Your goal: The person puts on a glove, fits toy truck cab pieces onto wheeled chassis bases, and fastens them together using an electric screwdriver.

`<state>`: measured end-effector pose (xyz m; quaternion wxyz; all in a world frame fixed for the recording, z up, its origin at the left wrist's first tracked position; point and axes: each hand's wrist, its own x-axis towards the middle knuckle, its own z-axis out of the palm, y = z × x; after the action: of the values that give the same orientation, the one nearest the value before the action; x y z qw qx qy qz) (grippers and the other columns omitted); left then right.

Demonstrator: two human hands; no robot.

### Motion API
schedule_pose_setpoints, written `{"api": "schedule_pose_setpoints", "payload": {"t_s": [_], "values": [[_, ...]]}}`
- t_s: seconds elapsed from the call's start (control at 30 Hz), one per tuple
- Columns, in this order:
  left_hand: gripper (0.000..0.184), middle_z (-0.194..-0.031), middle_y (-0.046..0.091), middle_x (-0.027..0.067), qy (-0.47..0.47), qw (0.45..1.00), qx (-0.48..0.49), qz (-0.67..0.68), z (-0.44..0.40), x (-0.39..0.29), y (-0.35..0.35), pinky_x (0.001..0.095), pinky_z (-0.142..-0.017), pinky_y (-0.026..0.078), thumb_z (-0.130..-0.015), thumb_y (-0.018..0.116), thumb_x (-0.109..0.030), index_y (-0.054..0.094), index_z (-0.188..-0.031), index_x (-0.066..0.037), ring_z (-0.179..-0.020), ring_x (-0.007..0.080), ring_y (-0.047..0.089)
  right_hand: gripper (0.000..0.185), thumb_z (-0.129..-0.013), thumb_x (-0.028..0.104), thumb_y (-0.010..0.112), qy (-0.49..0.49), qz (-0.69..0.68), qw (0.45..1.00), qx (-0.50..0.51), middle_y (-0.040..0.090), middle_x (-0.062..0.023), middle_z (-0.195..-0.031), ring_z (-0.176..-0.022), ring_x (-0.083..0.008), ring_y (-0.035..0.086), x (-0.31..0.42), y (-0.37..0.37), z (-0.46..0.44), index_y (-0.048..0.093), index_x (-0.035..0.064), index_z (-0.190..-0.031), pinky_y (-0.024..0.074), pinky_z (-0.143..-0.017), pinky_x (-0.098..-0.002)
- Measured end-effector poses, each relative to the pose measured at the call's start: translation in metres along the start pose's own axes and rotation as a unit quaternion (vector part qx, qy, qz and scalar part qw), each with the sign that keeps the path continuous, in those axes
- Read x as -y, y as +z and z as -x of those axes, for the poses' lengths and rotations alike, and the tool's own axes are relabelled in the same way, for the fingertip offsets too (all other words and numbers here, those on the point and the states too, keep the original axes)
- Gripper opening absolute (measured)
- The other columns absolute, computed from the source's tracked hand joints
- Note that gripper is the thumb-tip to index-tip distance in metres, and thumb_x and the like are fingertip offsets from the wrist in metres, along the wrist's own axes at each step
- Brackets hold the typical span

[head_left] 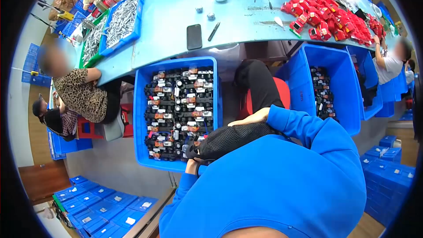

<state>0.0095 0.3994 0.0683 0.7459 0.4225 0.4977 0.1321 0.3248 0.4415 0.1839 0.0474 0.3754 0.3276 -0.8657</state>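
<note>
My right hand lies flat on a black mesh item that looks like a shoe or a knee covering. Its fingers are stretched out and hold nothing. My left hand is at the near rim of a blue bin, beside the lower end of the mesh item. Most of its fingers are hidden. Inside that bin stand rows of small black toy car chassis with wires and white and orange parts.
On the blue table lie a phone, a pen and a heap of red toy car bodies. Trays of grey metal-looking parts stand left. Another blue bin holds more chassis. Co-workers sit on both sides.
</note>
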Motion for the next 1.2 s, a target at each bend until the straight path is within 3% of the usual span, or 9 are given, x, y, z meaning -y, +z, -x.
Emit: {"api": "schedule_pose_setpoints", "payload": {"t_s": [0.03, 0.4, 0.53, 0.73, 0.8, 0.87, 1.0, 1.1, 1.2], "values": [[0.034, -0.103, 0.062, 0.0107, 0.002, 1.0, 0.002, 0.016, 0.0, -0.005, 0.0, 0.036, -0.083, 0.047, -0.081, 0.06, -0.015, 0.057, -0.112, -0.002, -0.094, 0.0214, 0.058, 0.068, -0.089, 0.06, 0.042, 0.025, -0.028, 0.999, -0.03, 0.049, -0.0045, -0.133, -0.116, -0.0136, 0.05, 0.002, -0.004, 0.0, 0.047, 0.0063, -0.132, 0.0356, -0.101, -0.0261], [0.044, -0.115, 0.057, 0.0118, 0.073, 0.945, 0.046, 0.314, -0.062, -0.059, 0.072, 0.0403, -0.091, 0.045, -0.08, 0.063, -0.019, 0.052, -0.12, -0.005, -0.106, 0.0234, 0.054, 0.068, -0.088, 0.061, 0.044, -0.035, 0.005, 0.999, 0.02, 0.051, -0.0044, -0.13, -0.114, -0.015, 0.051, 0.058, -0.104, -0.042, 0.049, 0.0068, -0.129, 0.0372, -0.1, -0.0278], [0.054, -0.128, 0.049, 0.0132, 0.125, 0.821, -0.055, 0.554, -0.095, -0.113, 0.105, 0.0464, -0.1, 0.039, -0.077, 0.065, -0.021, 0.047, -0.126, -0.007, -0.12, 0.0281, 0.044, 0.068, -0.087, 0.061, 0.045, -0.026, 0.006, 0.999, 0.046, 0.052, -0.0044, -0.129, -0.113, -0.0155, 0.052, 0.089, -0.168, -0.089, 0.05, 0.0071, -0.128, 0.0378, -0.099, -0.0284], [0.047, -0.09, 0.061, -0.0029, 0.107, 0.697, -0.382, 0.597, -0.173, -0.081, 0.091, 0.0325, -0.079, 0.051, -0.077, 0.067, -0.045, 0.057, -0.109, -0.013, -0.076, 0.0155, 0.059, 0.068, -0.086, 0.062, 0.047, 0.049, -0.09, 0.992, 0.07, 0.054, -0.0044, -0.128, -0.112, -0.0162, 0.053, 0.137, -0.261, -0.121, 0.052, 0.0074, -0.127, 0.0386, -0.099, -0.0293], [0.047, -0.094, 0.062, -0.0018, 0.148, 0.703, -0.352, 0.6, -0.174, -0.088, 0.078, 0.0306, -0.079, 0.049, -0.074, 0.068, -0.045, 0.059, -0.108, -0.014, -0.086, 0.0161, 0.058, 0.076, -0.08, 0.068, 0.05, 0.168, -0.142, 0.974, 0.055, 0.056, -0.0094, -0.124, -0.113, -0.0227, 0.054, 0.144, -0.275, -0.124, 0.05, 0.0087, -0.128, 0.0403, -0.098, -0.0397], [0.048, -0.094, 0.062, -0.001, 0.162, 0.71, -0.393, 0.562, -0.178, -0.087, 0.066, 0.0309, -0.077, 0.047, -0.072, 0.068, -0.048, 0.061, -0.106, -0.014, -0.089, 0.0153, 0.056, 0.084, -0.078, 0.075, 0.04, 0.187, -0.131, 0.955, 0.188, 0.057, -0.0129, -0.121, -0.11, -0.0272, 0.055, 0.13, -0.307, -0.142, 0.05, 0.0064, -0.126, 0.0447, -0.092, -0.0439], [0.055, -0.104, 0.062, -0.0007, 0.088, 0.648, -0.459, 0.601, -0.182, -0.042, 0.049, 0.0316, -0.077, 0.044, -0.072, 0.06, -0.058, 0.06, -0.108, -0.016, -0.092, 0.018, 0.056, 0.083, -0.084, 0.07, 0.035, 0.086, -0.153, 0.953, 0.247, 0.049, -0.0151, -0.127, -0.11, -0.0279, 0.056, 0.099, -0.328, -0.144, 0.038, 0.0047, -0.135, 0.0479, -0.086, -0.0405], [0.057, -0.099, 0.063, -0.0001, 0.172, 0.619, -0.507, 0.575, -0.188, -0.023, 0.036, 0.0317, -0.071, 0.044, -0.07, 0.058, -0.064, 0.062, -0.102, -0.017, -0.091, 0.0176, 0.057, 0.071, -0.093, 0.057, 0.03, -0.073, -0.022, 0.98, 0.186, 0.042, -0.0169, -0.135, -0.118, -0.0306, 0.049, 0.085, -0.326, -0.092, 0.029, 0.0039, -0.14, 0.0409, -0.096, -0.0391], [0.059, -0.099, 0.064, 0.0082, 0.176, 0.601, -0.431, 0.649, -0.178, -0.008, 0.022, 0.0276, -0.072, 0.047, -0.074, 0.063, -0.047, 0.053, -0.12, -0.012, -0.091, 0.0216, 0.059, 0.057, -0.096, 0.039, 0.041, -0.16, 0.04, 0.982, 0.096, 0.045, -0.0174, -0.132, -0.114, -0.0266, 0.052, 0.044, -0.339, -0.047, 0.031, 0.0017, -0.139, 0.0398, -0.098, -0.0371]]}}
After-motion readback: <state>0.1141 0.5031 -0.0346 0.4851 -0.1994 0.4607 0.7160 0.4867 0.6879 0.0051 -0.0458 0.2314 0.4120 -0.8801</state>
